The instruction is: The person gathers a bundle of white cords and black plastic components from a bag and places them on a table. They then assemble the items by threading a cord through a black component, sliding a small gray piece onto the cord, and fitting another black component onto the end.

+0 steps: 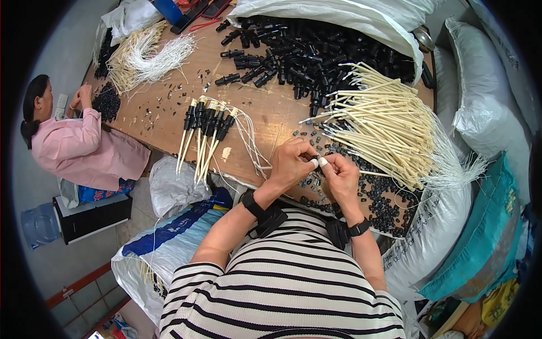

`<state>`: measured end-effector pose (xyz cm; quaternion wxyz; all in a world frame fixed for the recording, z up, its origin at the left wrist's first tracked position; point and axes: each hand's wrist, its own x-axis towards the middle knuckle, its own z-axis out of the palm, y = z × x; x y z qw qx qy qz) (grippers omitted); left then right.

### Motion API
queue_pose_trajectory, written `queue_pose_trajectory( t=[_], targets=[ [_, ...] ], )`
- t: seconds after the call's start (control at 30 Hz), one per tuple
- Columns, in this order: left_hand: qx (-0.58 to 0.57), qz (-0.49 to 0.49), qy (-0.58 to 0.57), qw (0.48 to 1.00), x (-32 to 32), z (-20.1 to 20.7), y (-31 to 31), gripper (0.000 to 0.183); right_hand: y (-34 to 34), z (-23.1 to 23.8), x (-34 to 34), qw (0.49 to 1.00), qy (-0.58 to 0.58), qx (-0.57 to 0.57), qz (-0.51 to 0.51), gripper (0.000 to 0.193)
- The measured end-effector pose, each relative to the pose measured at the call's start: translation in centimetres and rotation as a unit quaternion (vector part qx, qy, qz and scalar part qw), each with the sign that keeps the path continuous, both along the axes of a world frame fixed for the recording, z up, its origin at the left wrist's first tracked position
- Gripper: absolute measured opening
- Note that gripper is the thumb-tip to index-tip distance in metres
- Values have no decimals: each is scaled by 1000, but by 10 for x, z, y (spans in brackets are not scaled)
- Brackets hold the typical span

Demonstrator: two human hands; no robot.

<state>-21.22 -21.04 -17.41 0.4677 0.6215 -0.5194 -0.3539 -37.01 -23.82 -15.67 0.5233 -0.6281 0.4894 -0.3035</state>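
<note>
My left hand (292, 163) and my right hand (342, 179) meet above the table's near edge, thumbs and forefingers pinched close together. White coverings wrap both thumb tips. Something small and dark sits between the fingertips, mostly hidden, so its kind cannot be made out. Just right of my hands lies a big bundle of cream-sleeved wires (389, 127) with loose white ends. Small black clips (389, 206) are scattered below and around my right hand. Left of my hands, several cream-sleeved wires with black connectors (209, 121) rest in a row at the table edge.
Black plastic connectors (305, 53) spill from a white sack (339, 14) at the back. A person in pink (84, 133) works at the table's far left, beside more white wires (161, 59). Full sacks (485, 85) crowd the right. An open bag (175, 243) stands left of me.
</note>
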Motion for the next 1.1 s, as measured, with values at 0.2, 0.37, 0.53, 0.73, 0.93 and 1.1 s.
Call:
queue_pose_trajectory(
  t=[0.2,0.37,0.53,0.73,0.93,1.1],
  targets=[
    [-29,7,-30,999,10,4,-5,12,2,-5,-4,995,-94,27,20,10],
    [-141,-109,-89,980,4,18,-1,35,-2,7,-10,930,-303,202,-53,14],
    [-16,-147,-110,983,11,14,-2,40,-6,14,-28,970,-206,127,-3,19],
    [21,-153,-189,970,14,18,0,34,0,30,-18,964,157,-187,107,25],
    [-41,-128,-257,957,15,30,8,32,-4,23,-2,992,98,-56,63,33],
    [-135,69,-328,932,63,34,14,18,-8,22,-4,935,75,-346,-29,15]
  ],
)
